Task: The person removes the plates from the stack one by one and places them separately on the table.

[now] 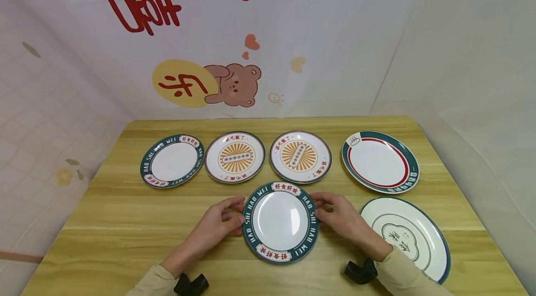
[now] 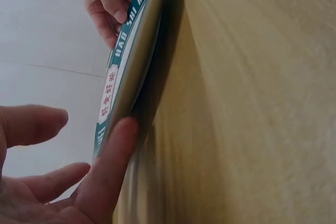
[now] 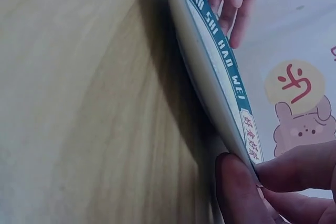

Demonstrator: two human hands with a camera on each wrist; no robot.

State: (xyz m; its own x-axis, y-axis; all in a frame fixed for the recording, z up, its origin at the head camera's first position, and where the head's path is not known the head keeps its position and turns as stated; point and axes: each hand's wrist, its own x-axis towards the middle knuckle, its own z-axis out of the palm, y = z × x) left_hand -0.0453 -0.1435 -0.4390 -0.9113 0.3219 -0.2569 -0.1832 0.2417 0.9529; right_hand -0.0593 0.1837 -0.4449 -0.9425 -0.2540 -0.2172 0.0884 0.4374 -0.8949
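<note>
A round white plate point(image 1: 280, 221) with a dark green rim, white lettering and red characters is between both hands at the front middle of the table. At its right edge my right hand point(image 1: 342, 218) pinches the rim, thumb point(image 3: 296, 169) on one face and a finger point(image 3: 239, 184) under the other. My left hand point(image 1: 217, 222) is at the left edge with its fingers spread. One fingertip point(image 2: 123, 132) meets the plate's underside, while the thumb stands off the rim. In both wrist views the plate appears edge-on, close over the wooden table point(image 2: 252, 98).
Along the back lie a green-rimmed plate point(image 1: 173, 163), two plates with orange sunburst centres point(image 1: 236, 156) point(image 1: 300, 156) and a red-ringed green-rimmed plate point(image 1: 381, 161). A larger white plate point(image 1: 418, 235) lies under the right forearm's side. White printed cloth point(image 1: 335, 30) walls the table.
</note>
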